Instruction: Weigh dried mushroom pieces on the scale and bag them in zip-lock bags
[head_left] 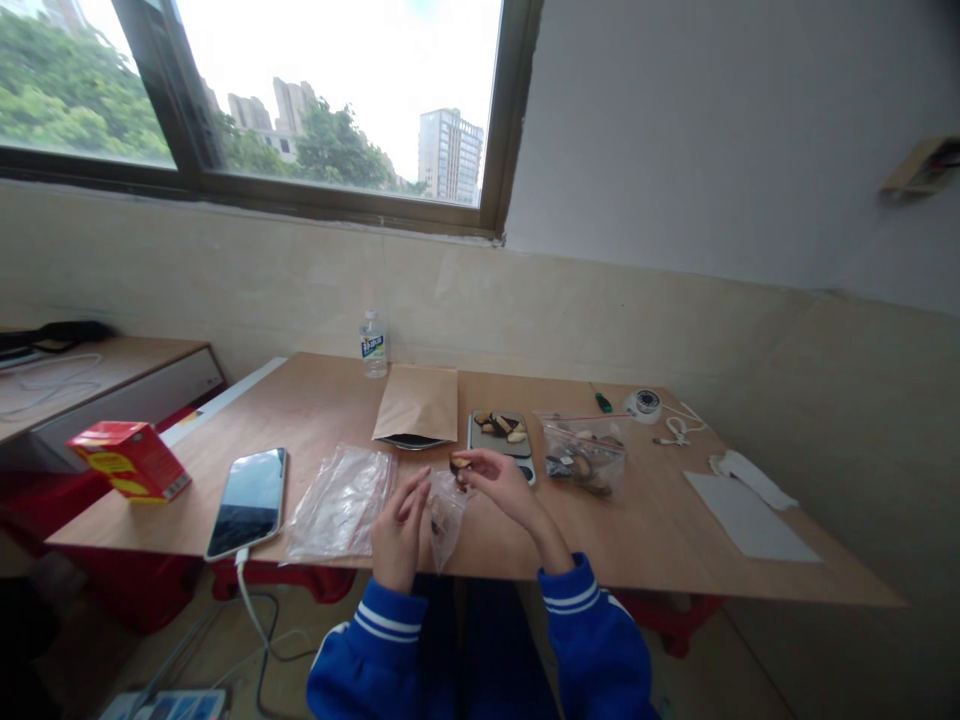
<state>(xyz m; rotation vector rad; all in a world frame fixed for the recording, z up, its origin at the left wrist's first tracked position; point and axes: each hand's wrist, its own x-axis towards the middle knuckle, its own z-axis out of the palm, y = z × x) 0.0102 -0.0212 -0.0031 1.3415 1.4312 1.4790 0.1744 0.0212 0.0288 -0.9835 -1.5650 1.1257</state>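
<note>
Window (341, 60) sat at 11 o'clock, brown frame (517, 110); bright daylight came in, trees (56, 90) and high-rises (450, 155) outside. White upper wall (697, 120) at 1 o'clock, beige lower band (570, 310) ran across behind. Wood-topped counter (660, 535) spread mid-view, second counter (154, 358) at 9 o'clock. Red stool (679, 620) stood underneath toward 5 o'clock, pale floor (731, 680) beside it.

Holds both blue-sleeved, white-striped arms (386, 645) forward; pinches with bare left grip (397, 535), tilted inward; pinches with bare right grip (504, 485), angled leftward.
</note>
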